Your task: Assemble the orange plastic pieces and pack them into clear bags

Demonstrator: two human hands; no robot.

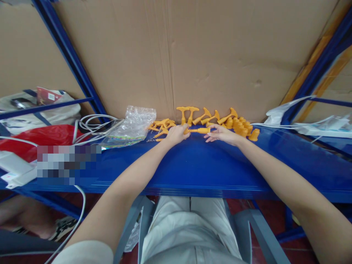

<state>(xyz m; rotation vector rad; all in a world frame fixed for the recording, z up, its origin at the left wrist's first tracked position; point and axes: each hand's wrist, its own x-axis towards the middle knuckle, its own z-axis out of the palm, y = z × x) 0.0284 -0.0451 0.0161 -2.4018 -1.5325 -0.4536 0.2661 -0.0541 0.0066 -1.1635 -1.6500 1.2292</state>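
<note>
My left hand (177,135) is closed around the handle end of a yellow T-handled screw peg (194,130), which lies level and points right. At the peg's right end is a yellow plastic cap (203,130), in line with the threaded shaft. The fingertips of my right hand (224,135) grip the cap's far end, with the lower fingers spread. Left of my left hand lies a pile of yellow screw pegs (162,126). Behind my hands, several T-handled pegs (192,114) lean by the cardboard. Several yellow caps (241,126) stand together beyond my right hand.
The blue table (203,165) has a cardboard wall (176,55) behind it. A clear plastic bag (134,124), white cables (95,128) and a red bag (52,139) lie to the left. A white power strip (327,128) is at the right. Another person's leg (30,218) shows lower left.
</note>
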